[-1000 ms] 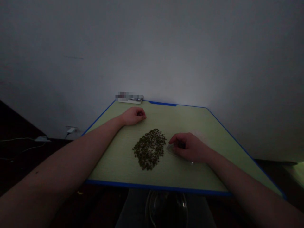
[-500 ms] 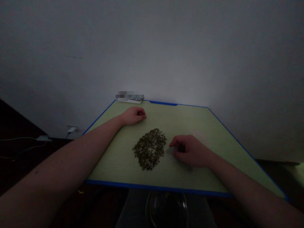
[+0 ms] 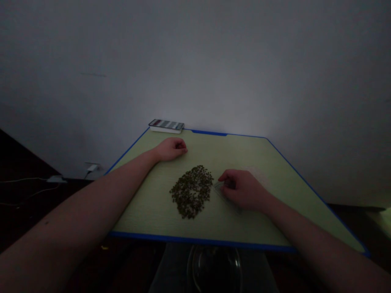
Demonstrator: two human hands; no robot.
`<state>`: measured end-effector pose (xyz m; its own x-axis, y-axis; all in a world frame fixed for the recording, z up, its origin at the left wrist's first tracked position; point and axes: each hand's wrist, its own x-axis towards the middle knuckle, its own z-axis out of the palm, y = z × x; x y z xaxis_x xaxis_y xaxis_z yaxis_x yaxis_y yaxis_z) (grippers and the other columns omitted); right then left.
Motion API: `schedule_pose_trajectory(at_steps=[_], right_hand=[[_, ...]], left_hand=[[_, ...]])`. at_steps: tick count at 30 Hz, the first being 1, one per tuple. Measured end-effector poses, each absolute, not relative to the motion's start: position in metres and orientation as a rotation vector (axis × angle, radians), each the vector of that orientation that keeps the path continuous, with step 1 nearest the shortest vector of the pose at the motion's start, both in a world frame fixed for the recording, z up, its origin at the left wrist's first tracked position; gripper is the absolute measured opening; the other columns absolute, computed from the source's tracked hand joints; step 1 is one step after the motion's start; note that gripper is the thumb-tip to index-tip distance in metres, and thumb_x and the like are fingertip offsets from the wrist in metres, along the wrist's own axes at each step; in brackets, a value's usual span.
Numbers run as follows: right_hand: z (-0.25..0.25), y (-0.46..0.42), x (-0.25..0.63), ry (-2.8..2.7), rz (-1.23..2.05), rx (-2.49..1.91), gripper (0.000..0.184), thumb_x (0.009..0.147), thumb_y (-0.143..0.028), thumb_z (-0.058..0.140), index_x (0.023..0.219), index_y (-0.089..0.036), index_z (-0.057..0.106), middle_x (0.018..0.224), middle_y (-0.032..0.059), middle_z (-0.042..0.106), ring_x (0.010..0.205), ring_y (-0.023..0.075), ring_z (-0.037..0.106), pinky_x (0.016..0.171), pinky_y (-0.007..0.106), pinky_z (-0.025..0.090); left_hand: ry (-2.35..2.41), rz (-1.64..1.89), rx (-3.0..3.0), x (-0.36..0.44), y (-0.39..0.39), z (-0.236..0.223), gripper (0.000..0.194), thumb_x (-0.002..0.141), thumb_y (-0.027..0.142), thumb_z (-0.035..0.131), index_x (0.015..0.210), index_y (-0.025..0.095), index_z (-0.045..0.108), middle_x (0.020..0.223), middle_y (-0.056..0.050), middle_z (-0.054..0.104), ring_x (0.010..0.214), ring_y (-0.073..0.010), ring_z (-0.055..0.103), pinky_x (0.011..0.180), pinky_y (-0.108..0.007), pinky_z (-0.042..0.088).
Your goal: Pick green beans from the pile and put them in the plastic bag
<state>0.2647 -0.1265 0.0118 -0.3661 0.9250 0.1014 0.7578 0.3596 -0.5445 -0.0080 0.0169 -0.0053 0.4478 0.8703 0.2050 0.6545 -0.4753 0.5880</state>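
A pile of small dark green-brown bits [image 3: 192, 193], like beans or beads, lies spread on the table between my two hands. My left hand [image 3: 172, 149] rests on the tabletop beyond the pile, its fingers loosely curled with nothing visible in them. To the right of the pile, my right hand [image 3: 241, 187] is curled around a clear flat plastic piece [image 3: 218, 186] with fine lines. The plastic's near edge points at the pile, and the palm hides most of it. Behind that hand is a faint pale patch of small bits [image 3: 257, 174], too dim to make out.
The light-green table [image 3: 146, 217] has a blue rim. On its far left corner a phone [image 3: 166, 123] lies on a white box [image 3: 165, 130]. A grey wall [image 3: 214, 73] stands behind. Below the near edge a round, shiny dark object [image 3: 216, 268] sits at my lap.
My right hand has shifted slightly away from me, the clear plastic piece moving with it. The left hand and the pile look the same.
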Motion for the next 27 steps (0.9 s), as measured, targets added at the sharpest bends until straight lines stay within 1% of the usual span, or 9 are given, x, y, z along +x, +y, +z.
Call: schedule_pose_trajectory(at_steps=[4, 9, 17, 22, 27], right_hand=[[0.0126, -0.1234, 0.2691, -2.219, 0.521, -1.517, 0.019, 0.067, -0.015, 0.055, 0.083, -0.018, 0.064, 0.063, 0.0001, 0.062, 0.057, 0.0127, 0.055, 0.055, 0.025, 0.039], [0.0115, -0.1257, 0.2675, -2.227, 0.646, -1.473, 0.021, 0.065, -0.013, 0.056, 0.084, -0.018, 0.063, 0.060, -0.0020, 0.061, 0.054, 0.0115, 0.054, 0.052, 0.024, 0.038], [0.0125, -0.1264, 0.2615, -2.211, 0.548, -1.491, 0.020, 0.068, -0.017, 0.056, 0.086, -0.019, 0.065, 0.062, -0.0013, 0.064, 0.056, 0.0119, 0.056, 0.055, 0.024, 0.039], [0.0134, -0.1251, 0.2631, -2.219, 0.545, -1.515, 0.019, 0.068, -0.017, 0.056, 0.084, -0.018, 0.064, 0.062, -0.0005, 0.063, 0.056, 0.0122, 0.056, 0.055, 0.025, 0.038], [0.0150, -0.1252, 0.2644, -2.222, 0.530, -1.557, 0.021, 0.067, -0.016, 0.056, 0.086, -0.018, 0.065, 0.063, 0.0003, 0.063, 0.056, 0.0121, 0.055, 0.054, 0.024, 0.038]], left_hand=[[1.286, 0.683, 2.270, -0.0080, 0.0174, -0.0060, 0.022, 0.072, 0.037, 0.057, 0.075, 0.015, 0.060, 0.061, 0.001, 0.055, 0.058, -0.0102, 0.047, 0.055, -0.023, 0.037], [1.275, 0.689, 2.257, -0.0087, 0.0198, -0.0078, 0.023, 0.071, 0.037, 0.057, 0.076, 0.015, 0.060, 0.062, 0.001, 0.054, 0.058, -0.0103, 0.047, 0.054, -0.023, 0.037], [1.274, 0.699, 2.242, -0.0079, 0.0190, -0.0075, 0.024, 0.071, 0.039, 0.057, 0.075, 0.016, 0.059, 0.060, 0.002, 0.053, 0.057, -0.0104, 0.046, 0.054, -0.023, 0.037], [1.275, 0.679, 2.236, -0.0077, 0.0164, -0.0045, 0.023, 0.071, 0.039, 0.057, 0.075, 0.016, 0.059, 0.061, 0.002, 0.054, 0.057, -0.0105, 0.046, 0.055, -0.024, 0.037], [1.290, 0.682, 2.256, -0.0070, 0.0149, -0.0024, 0.023, 0.071, 0.038, 0.056, 0.075, 0.016, 0.060, 0.061, 0.001, 0.054, 0.059, -0.0113, 0.047, 0.056, -0.024, 0.037]])
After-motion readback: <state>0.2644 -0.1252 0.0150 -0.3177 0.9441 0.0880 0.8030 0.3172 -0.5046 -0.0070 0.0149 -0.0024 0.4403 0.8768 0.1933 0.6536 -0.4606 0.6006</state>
